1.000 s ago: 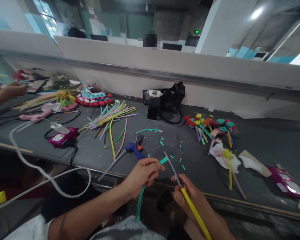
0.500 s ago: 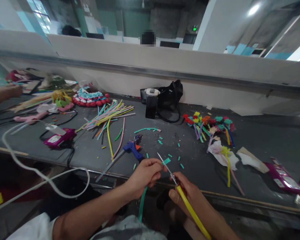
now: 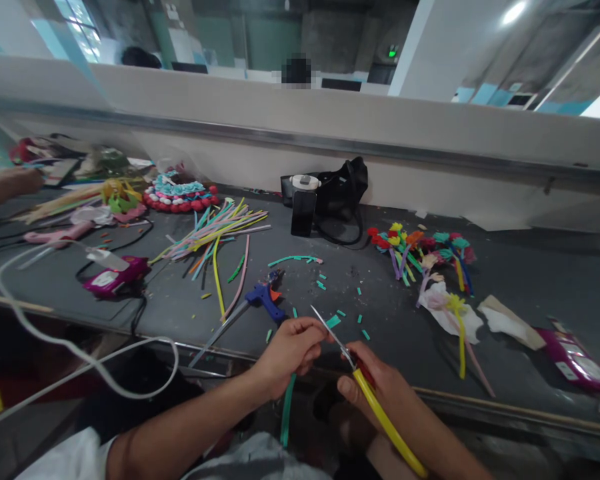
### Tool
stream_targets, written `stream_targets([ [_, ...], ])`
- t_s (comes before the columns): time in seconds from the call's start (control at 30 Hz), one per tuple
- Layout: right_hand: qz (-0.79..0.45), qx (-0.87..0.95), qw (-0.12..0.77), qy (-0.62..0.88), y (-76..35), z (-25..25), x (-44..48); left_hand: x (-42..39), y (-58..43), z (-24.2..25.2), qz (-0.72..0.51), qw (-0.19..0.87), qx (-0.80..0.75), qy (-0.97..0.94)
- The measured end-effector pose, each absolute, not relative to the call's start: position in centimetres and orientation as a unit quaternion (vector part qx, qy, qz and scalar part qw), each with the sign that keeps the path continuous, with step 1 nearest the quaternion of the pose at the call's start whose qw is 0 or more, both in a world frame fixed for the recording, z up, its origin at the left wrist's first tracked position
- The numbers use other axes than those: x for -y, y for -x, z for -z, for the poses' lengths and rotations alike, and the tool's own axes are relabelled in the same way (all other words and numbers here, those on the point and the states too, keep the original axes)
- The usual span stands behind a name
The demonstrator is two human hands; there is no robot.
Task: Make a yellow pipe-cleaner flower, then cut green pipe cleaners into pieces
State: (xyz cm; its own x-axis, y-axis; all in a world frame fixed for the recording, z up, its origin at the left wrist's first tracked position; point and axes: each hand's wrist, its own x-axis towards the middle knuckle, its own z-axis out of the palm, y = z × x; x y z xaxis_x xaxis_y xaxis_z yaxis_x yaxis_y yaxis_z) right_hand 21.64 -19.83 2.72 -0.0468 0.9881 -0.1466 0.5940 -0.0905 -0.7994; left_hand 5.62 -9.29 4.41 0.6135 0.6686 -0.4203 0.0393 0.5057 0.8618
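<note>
My left hand (image 3: 291,350) is closed, thumb and fingers pinched on a green strip (image 3: 287,415) that looks like a fuzzy craft stem. The strip hangs below the hand, past the table's edge. My right hand (image 3: 387,393) grips scissors with a yellow handle (image 3: 387,423); a bit of red shows inside the palm. The narrow metal blades (image 3: 333,335) point up and left, beside my left fingertips. Just beyond them lies a wider green piece (image 3: 333,322). Several short green cut pieces (image 3: 321,285) are scattered on the dark table.
Left of my hands lies a blue glue gun (image 3: 264,298) with a long glue stick. Colourful fuzzy stems (image 3: 215,233) are piled behind it. A phone (image 3: 304,212) leans near a black bag (image 3: 353,190). Fuzzy flowers (image 3: 415,247) lie right. Another person's hand (image 3: 17,183) is at far left.
Both hands stay in nearly the same place. The scissors' tip has shifted slightly left, and more red now shows inside my right hand. The view has tilted a little.
</note>
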Motion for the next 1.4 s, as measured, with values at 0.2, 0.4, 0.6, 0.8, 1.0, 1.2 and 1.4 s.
stream_targets([
  [0.2, -0.375, 0.618, 0.246, 0.645, -21.7, -2.9, 18.9, 9.0, -6.0, -4.1, -0.204, 0.773, -0.404, -0.445],
  [0.4, -0.406, 0.609, 0.252, 0.633, -22.1, -3.3, 17.5, 8.2, -6.4, -2.9, -0.204, 0.786, -0.399, -0.425],
  [0.6, -0.426, 0.603, 0.229, 0.635, -22.6, -4.3, 15.7, 6.8, -7.0, -1.9, -0.197, 0.795, -0.395, -0.416],
  [0.8, -0.473, 0.521, 0.204, 0.681, -22.6, -4.7, 13.7, 5.3, -7.5, -0.7, -0.177, 0.811, -0.385, -0.405],
  [1.0, -0.533, 0.457, 0.159, 0.694, -23.1, -4.0, 12.5, 3.8, -7.9, 0.1, -0.155, 0.824, -0.376, -0.395],
  [1.2, -0.558, 0.434, 0.153, 0.691, -23.4, -3.9, 11.5, 3.0, -8.2, 0.4, -0.132, 0.835, -0.371, -0.384],
  [1.4, -0.555, 0.434, 0.163, 0.691, -23.4, -3.9, 11.6, 2.6, -8.3, 0.5, -0.118, 0.836, -0.372, -0.386],
])
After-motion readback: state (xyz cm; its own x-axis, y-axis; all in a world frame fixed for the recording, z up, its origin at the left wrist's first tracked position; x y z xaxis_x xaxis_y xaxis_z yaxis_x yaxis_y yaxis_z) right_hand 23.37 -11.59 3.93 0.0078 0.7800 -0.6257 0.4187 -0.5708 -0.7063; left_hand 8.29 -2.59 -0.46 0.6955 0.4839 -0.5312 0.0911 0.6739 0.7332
